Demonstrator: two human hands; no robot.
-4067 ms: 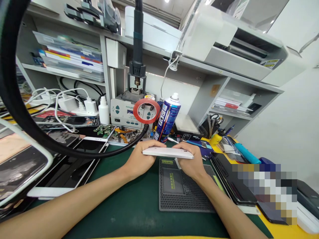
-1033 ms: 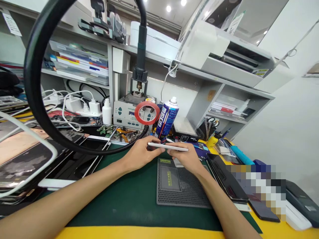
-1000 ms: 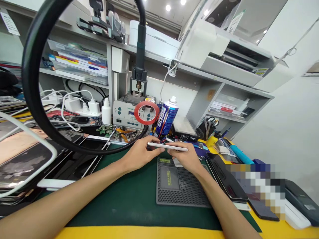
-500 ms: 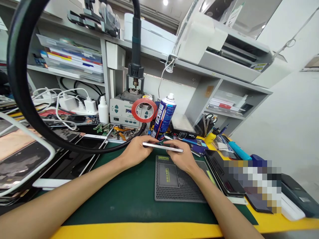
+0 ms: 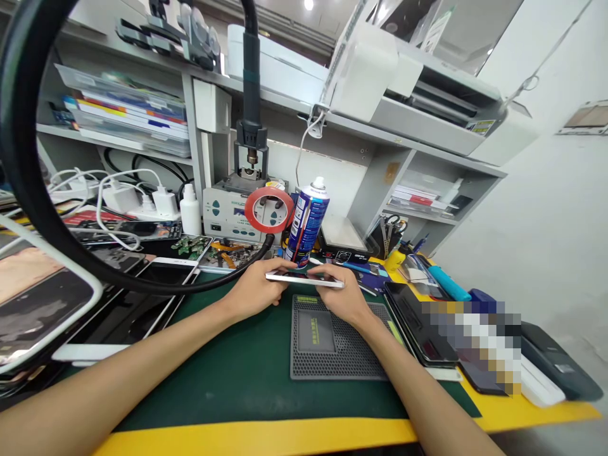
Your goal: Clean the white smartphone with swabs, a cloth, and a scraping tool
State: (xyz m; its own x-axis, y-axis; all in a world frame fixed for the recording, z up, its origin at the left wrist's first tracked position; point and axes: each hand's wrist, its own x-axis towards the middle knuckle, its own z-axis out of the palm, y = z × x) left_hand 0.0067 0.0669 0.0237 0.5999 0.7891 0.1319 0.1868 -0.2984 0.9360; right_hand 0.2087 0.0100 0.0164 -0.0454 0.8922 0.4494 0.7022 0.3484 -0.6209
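Both hands hold a white-edged phone (image 5: 304, 279), raised above the bench and seen nearly edge-on, so little of its dark face shows. My left hand (image 5: 254, 288) grips its left end, thumb on top and fingers curled beneath. At the right end, my right hand (image 5: 344, 292) closes around it, with the thumb across the upper face. Below my right hand and forearm lies a dark perforated pad (image 5: 311, 361) on the green mat (image 5: 228, 386). Just behind the phone stands a blue spray can (image 5: 308, 221), with a red tape roll (image 5: 255, 223) beside it.
A thick black hose (image 5: 21, 171) loops over the left side, near my left hand. Tablets with black screens (image 5: 137, 307) lie at the left, dark phones (image 5: 420, 326) at the right. Behind stand a hot-air station (image 5: 228, 215), a white bottle (image 5: 190, 215) and shelves (image 5: 380, 171).
The whole view has shifted slightly, so most things appear a little further left. Both hands keep their hold on the phone, with no clear change in grip.
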